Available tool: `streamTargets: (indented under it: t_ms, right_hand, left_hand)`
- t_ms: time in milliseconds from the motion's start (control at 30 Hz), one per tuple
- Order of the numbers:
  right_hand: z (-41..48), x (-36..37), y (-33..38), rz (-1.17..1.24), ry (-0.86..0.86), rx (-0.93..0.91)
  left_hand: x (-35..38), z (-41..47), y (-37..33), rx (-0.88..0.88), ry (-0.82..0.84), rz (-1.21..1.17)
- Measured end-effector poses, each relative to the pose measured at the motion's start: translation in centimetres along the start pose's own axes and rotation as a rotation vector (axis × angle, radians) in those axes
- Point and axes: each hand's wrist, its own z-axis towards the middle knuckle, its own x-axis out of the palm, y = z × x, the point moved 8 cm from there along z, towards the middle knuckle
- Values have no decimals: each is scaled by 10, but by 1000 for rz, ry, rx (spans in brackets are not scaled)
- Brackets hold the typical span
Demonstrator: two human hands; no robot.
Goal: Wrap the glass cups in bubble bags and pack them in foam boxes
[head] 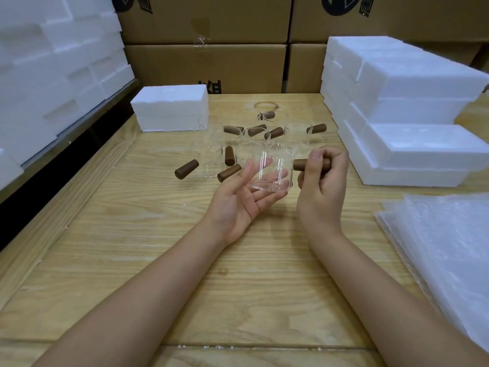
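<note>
A clear glass cup (272, 168) with a brown wooden handle (301, 164) hangs above the middle of the wooden table (164, 250). My right hand (321, 186) grips that handle. My left hand (238, 202) lies palm up under the cup, its straight fingers touching the glass base. Behind them stand several more glass cups with brown handles (230, 156). A stack of clear bubble bags (447, 250) lies at the right edge. One closed white foam box (169, 108) sits at the back left of the table.
Stacked white foam boxes (407, 112) fill the right side, and more foam pieces (53, 70) pile up on the left beyond the table edge. Brown cardboard cartons (206, 59) form a wall at the back.
</note>
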Motion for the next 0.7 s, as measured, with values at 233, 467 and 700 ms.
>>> streamTargets:
  t_ms: [233,467,700]
  right_hand:
    - [-14,5,-18,168,-91,261]
    - [-24,21,-37,277,-32,511]
    - [-25,33,-45,536,36,693]
  left_hand:
    - [-5,1,-3,32,-33,26]
    - [-7,2,-9,117,-59,154]
    - [-7,1,-12,152,-91,119]
